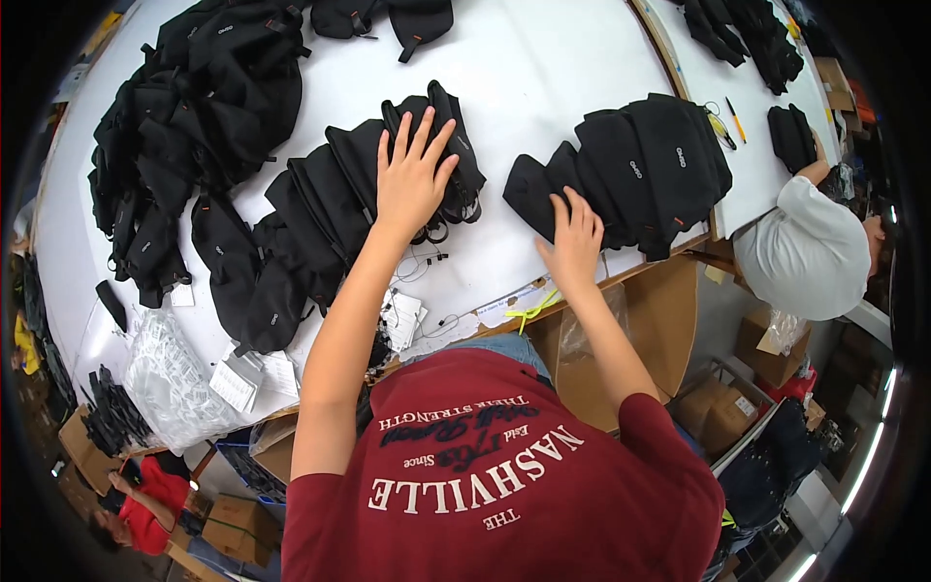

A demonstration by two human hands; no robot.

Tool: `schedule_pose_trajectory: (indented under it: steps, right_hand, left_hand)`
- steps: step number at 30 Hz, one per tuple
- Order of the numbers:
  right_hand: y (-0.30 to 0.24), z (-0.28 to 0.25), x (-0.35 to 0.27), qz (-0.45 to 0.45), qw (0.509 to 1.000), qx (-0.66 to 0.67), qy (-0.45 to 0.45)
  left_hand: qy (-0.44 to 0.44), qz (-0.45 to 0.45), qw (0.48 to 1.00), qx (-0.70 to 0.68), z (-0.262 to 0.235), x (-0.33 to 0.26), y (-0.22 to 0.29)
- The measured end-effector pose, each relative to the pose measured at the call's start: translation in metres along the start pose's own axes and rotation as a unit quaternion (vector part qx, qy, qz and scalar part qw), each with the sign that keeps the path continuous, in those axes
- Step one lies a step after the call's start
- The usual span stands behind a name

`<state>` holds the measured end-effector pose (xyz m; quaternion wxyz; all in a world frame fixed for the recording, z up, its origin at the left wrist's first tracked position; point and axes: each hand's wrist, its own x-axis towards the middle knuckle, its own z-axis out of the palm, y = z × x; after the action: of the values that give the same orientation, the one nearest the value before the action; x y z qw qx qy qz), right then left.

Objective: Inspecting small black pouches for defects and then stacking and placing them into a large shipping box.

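Observation:
My left hand (415, 179) lies with its fingers spread across the top of a leaning row of black fabric bags (335, 189). Thin black loops and cords hang from the near end of that row. To the right, my right hand (574, 236) rests against the near left side of a second stack of black bags (635, 170), fingers apart and thumb stretched out. Small light logos and orange tabs show on some bags. Neither hand is closed round a bag.
A large heap of black bags (208, 107) covers the left of the white table (524, 58). Nearer are a clear plastic bag of white pieces (175, 373) and paper tags (402, 318). A yellow pen (737, 126) lies by the right stack. A person in grey (810, 247) works at right.

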<state>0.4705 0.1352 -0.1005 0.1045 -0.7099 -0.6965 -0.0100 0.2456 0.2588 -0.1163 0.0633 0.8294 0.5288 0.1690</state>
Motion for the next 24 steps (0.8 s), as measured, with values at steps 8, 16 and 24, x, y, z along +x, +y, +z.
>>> schedule_pose_trajectory:
  steps: [8,16,24]
  right_hand:
    - [-0.006,0.006,0.073,0.066,0.983,0.153,0.072]
    - [-0.057,0.045,0.125,0.145,0.925,0.336,-0.106]
    - [-0.022,0.004,0.017,0.149,0.987,0.065,-0.001]
  left_hand:
    - [0.018,0.013,1.000,0.013,0.002,-0.003,-0.002]
    - [0.005,0.002,1.000,-0.028,0.000,0.008,0.022]
    - [0.009,0.004,1.000,0.029,0.015,0.008,0.022]
